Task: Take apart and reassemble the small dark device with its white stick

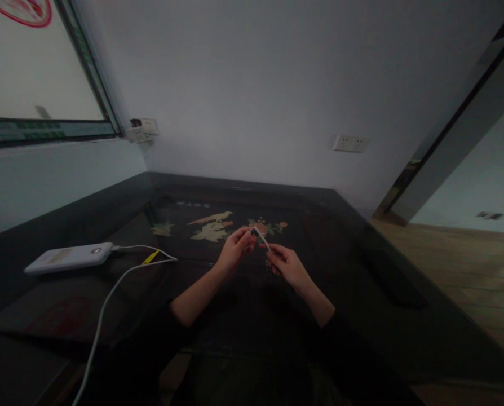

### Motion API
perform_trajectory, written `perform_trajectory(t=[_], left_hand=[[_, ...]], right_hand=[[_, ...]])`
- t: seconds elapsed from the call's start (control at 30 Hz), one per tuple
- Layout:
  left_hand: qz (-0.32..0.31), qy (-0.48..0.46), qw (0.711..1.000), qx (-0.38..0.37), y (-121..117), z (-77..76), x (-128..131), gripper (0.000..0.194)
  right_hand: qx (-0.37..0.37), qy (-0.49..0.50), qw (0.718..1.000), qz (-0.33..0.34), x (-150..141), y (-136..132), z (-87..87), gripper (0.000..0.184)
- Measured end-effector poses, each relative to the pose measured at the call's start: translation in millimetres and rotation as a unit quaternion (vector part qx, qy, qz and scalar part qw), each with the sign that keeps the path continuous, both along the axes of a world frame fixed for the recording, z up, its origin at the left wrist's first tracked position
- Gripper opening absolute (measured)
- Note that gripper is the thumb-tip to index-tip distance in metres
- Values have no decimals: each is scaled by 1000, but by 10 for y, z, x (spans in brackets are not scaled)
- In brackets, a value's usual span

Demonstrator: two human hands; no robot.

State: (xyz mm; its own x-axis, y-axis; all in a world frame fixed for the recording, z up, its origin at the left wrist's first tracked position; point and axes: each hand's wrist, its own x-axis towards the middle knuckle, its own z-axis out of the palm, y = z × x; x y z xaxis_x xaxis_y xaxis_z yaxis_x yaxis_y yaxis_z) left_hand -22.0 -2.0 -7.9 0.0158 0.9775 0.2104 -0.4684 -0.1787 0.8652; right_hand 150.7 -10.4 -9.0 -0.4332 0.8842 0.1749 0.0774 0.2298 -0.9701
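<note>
Above the middle of the dark table, my left hand (238, 246) is closed in a pinch at the upper end of a thin whitish strip (262, 238), where a small dark part shows at the fingertips. The strip slants down to my right hand (286, 264), whose fingers are closed around its lower end. A small dark, speckled piece (269, 268) shows just below the right fingers; whether it joins the strip I cannot tell. Both hands are held close together, and the strip is too small and dim to name more exactly.
A white power bank (70, 257) lies at the left, its white cable (104, 307) with a yellow tag (151, 257) running toward me. The dark table (243, 321) has a bird-and-flower picture. A flat dark object (393, 279) lies at right. Wall sockets (350, 143) are behind.
</note>
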Motion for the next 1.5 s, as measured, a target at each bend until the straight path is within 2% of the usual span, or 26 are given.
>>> perform_trajectory(t=[0.3, 0.7, 0.87, 1.07, 1.3, 1.5], left_hand=[[32, 9, 999, -16, 22, -22, -27, 45], [19, -30, 998, -50, -55, 96, 0, 50], [13, -33, 998, -46, -61, 95, -1, 50], [18, -22, 998, -55, -55, 82, -2, 49], [13, -23, 999, -38, -50, 81, 2, 48], [5, 5, 1000, -23, -57, 75, 11, 43]], right_hand=[[-10, 6, 1000, -14, -32, -25, -13, 47], [14, 6, 1000, -23, -55, -74, 29, 49], [5, 16, 1000, -12, -60, -102, 50, 51], [8, 28, 998, -50, -53, -58, -2, 52], [-7, 28, 1000, -8, -70, -92, 9, 50], [10, 27, 998, -62, -48, -47, -8, 50]])
